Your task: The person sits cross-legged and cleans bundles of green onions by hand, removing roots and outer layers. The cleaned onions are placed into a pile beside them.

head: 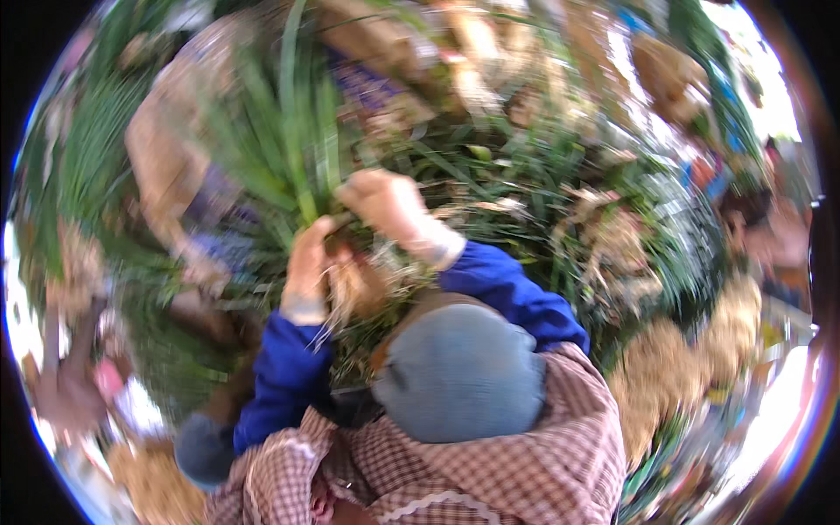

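Both of my hands are at the base of a bunch of long green leafy stalks (305,177), whose blades point away from me and are blurred. My left hand (307,259) grips the base from the left, fingers curled up towards the stems. From the right, my right hand (390,207) closes its fingers on the same base; the exact grip is hidden. Pale stringy roots (338,282) hang beneath, between my wrists. Loose green leaves and plant scraps (505,170) lie heaped beyond my right hand.
My jeans-covered knee (459,374) is close below my hands. A rooted bundle (613,256) lies to the right, with tan fibrous heaps (663,374) nearer me. A brown sack with purple printing (174,125) is at upper left. Another person (768,226) is at the right rim.
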`<action>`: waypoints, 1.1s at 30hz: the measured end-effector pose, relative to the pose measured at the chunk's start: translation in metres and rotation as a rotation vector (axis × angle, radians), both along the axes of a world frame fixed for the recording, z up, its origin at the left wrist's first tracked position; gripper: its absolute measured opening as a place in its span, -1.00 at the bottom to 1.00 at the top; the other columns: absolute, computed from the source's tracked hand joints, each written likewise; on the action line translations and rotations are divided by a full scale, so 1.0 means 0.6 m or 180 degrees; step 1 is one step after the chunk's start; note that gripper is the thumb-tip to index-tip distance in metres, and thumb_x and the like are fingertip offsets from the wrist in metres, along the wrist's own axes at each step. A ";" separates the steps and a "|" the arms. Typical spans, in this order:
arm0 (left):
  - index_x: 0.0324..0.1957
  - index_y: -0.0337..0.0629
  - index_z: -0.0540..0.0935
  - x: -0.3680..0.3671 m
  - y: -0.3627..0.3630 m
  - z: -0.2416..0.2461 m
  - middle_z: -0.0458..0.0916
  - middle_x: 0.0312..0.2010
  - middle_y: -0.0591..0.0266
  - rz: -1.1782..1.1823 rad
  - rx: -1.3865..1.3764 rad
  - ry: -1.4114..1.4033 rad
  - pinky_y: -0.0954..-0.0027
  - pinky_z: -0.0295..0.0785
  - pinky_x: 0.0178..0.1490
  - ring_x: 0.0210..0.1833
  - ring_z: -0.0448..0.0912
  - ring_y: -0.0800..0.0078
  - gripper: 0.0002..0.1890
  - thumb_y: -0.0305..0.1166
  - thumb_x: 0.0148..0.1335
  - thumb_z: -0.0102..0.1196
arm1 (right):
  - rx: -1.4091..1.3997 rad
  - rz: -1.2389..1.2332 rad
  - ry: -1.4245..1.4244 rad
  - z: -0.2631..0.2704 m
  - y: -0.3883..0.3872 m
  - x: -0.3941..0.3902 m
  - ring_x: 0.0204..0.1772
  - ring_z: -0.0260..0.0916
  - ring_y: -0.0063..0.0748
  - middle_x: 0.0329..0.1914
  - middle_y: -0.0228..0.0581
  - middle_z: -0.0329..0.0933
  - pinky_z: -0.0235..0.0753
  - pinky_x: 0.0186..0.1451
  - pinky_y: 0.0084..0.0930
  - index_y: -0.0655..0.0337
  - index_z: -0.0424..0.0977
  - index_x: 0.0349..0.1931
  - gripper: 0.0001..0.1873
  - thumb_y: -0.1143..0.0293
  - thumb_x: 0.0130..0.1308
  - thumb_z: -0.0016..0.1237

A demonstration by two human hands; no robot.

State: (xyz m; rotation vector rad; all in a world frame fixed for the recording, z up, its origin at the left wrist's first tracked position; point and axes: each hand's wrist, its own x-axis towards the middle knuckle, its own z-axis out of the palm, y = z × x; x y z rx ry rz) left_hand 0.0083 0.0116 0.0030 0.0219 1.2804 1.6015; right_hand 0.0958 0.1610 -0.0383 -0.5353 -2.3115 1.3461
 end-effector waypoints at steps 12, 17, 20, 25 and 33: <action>-0.22 -0.36 0.58 -0.087 0.025 -0.037 0.61 -0.54 0.12 0.0288 0.0451 -0.0756 0.26 0.57 -0.28 -0.48 0.61 0.27 -0.73 -0.32 0.19 0.05 | -0.2090 0.0767 -0.0908 0.056 0.011 0.045 -0.47 0.37 -0.59 -0.57 -0.41 0.48 0.37 -0.24 -0.59 0.23 0.54 -0.12 -0.69 0.17 0.35 0.00; -0.01 -0.44 0.48 -0.103 0.017 -0.053 0.56 0.03 -0.14 0.0589 0.0969 -0.1144 0.12 0.39 0.25 0.17 0.48 0.09 -0.63 -0.44 0.15 0.04 | -0.2956 0.0796 -0.0689 0.155 0.044 0.093 -0.65 0.24 -0.78 -0.55 -0.42 0.49 0.14 -0.63 -0.80 0.41 0.55 -0.20 -0.80 0.42 0.35 -0.04; 0.08 -0.46 0.44 -0.080 0.020 -0.072 0.58 -0.03 -0.13 0.0215 0.1143 -0.1145 0.15 0.52 0.07 -0.02 0.59 0.07 -0.53 -0.38 0.15 0.01 | -0.2128 0.0035 -0.1544 0.171 0.024 0.011 -0.53 0.21 -0.73 -0.48 -0.47 0.45 0.22 -0.49 -0.72 0.25 0.52 -0.02 -0.73 0.38 0.33 -0.02; 0.28 -0.52 0.21 -0.062 0.016 -0.103 0.30 0.26 -0.11 0.0133 0.1248 -0.1407 0.13 0.19 0.35 0.30 0.29 0.13 -0.34 -0.38 0.14 -0.03 | -0.2512 0.0246 -0.1607 0.142 0.000 -0.016 -0.57 0.24 -0.74 -0.58 -0.45 0.40 0.21 -0.53 -0.74 0.28 0.52 -0.31 -0.86 0.38 0.30 0.03; 0.15 -0.40 0.40 -0.060 0.003 -0.050 0.54 -0.34 0.24 0.0142 0.0710 -0.1343 0.09 0.55 0.07 -0.33 0.57 0.29 -0.49 -0.26 0.22 -0.02 | 0.2505 0.0940 -0.3620 0.077 0.238 0.127 -0.19 0.62 -0.18 -0.19 -0.01 0.63 0.57 -0.07 -0.35 0.22 0.55 -0.10 -0.69 0.22 0.26 -0.02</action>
